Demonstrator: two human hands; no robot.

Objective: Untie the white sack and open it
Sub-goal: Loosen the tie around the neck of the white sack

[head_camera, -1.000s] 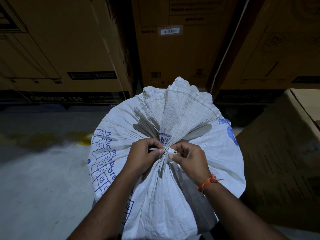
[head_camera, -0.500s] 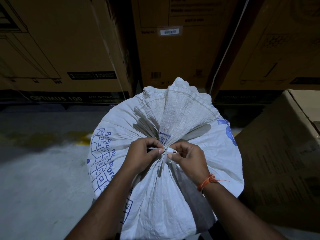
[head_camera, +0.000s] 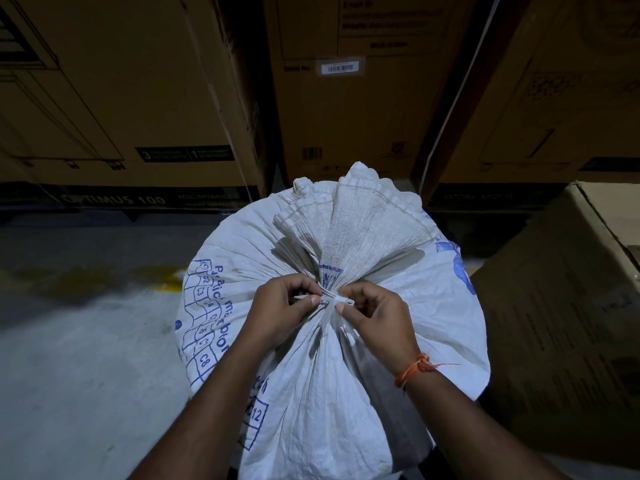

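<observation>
A full white woven sack (head_camera: 398, 278) with blue print stands on the floor in front of me. Its neck is gathered and bound by a thin white tie (head_camera: 332, 296), with the mouth fanned out above it. My left hand (head_camera: 280, 311) pinches the tie's left end between thumb and forefinger. On the other side, my right hand (head_camera: 377, 315), with an orange thread on the wrist, pinches the knot. Loose white strands hang down below the knot.
Large brown cardboard boxes (head_camera: 346, 116) stand in a row right behind the sack. Another cardboard box (head_camera: 561, 306) sits close on the right. Grey concrete floor (head_camera: 69, 358) with a yellow stain lies to the left.
Both hands stay at the knot with only slight finger shifts. The tie is still wound around the neck.
</observation>
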